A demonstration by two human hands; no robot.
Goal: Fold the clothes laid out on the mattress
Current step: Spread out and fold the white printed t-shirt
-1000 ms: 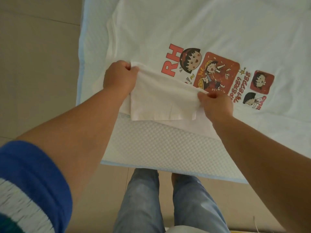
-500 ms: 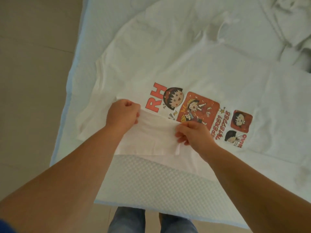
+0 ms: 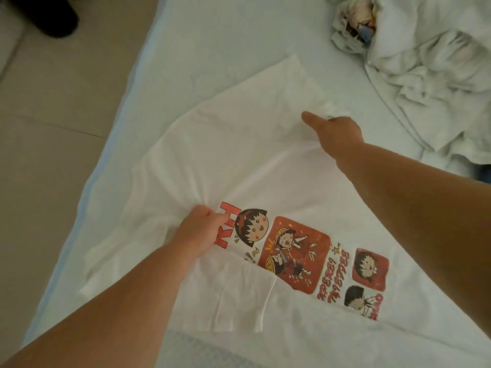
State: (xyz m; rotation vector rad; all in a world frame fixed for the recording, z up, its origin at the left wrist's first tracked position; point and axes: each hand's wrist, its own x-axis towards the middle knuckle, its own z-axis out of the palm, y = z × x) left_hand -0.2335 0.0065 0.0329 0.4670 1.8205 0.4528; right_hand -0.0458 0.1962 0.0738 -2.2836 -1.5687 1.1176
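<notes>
Soft matt white cloth shirt (image 3: 239, 160) with flat red print (image 3: 296, 257); smooth pale sheet (image 3: 212, 43); quilted, dimpled mattress (image 3: 202, 349); matt beige floor (image 3: 58, 107).

I see a white T-shirt (image 3: 239, 160) spread flat on the mattress (image 3: 212, 43), its cartoon print (image 3: 297, 256) facing up. My left hand (image 3: 202, 229) pinches a bunch of cloth beside the red letters, near the mattress's left edge. My right hand (image 3: 337, 131) reaches farther up the shirt and grips the fabric near its collar, thumb out. A folded sleeve (image 3: 239, 296) lies over the print's near side. Crumpled white clothes (image 3: 425, 62) sit at the far right corner.
</notes>
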